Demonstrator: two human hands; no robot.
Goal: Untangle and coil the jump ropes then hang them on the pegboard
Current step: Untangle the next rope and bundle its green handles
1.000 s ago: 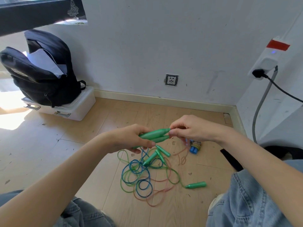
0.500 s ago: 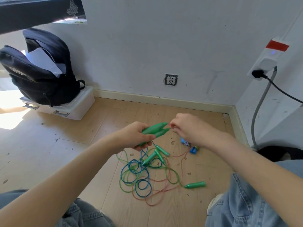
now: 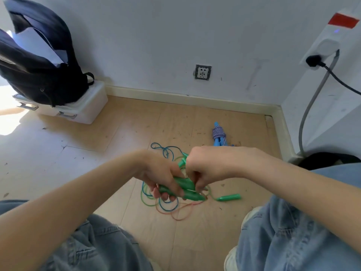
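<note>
A tangle of thin green, blue and red jump ropes (image 3: 166, 204) lies on the wooden floor between my knees. My left hand (image 3: 160, 177) grips a pair of green handles (image 3: 185, 187) just above the tangle. My right hand (image 3: 203, 169) reaches down with curled fingers and pinches at a cord by the handles' tips. Another green handle (image 3: 182, 161) pokes out behind my right hand. A loose green handle (image 3: 229, 197) lies on the floor to the right. A coiled blue-and-white rope with blue handles (image 3: 219, 135) lies farther back.
A black backpack (image 3: 39, 61) sits on a white plastic box (image 3: 78, 108) at the back left. A wall socket (image 3: 203, 72) is at the back. A power strip (image 3: 330, 38) with a cable hangs on the right wall. No pegboard is in view.
Both hands have dropped lower toward the floor with the green handles. My right hand now curls down over the handle tips. The view tilted down, revealing the coiled blue rope.
</note>
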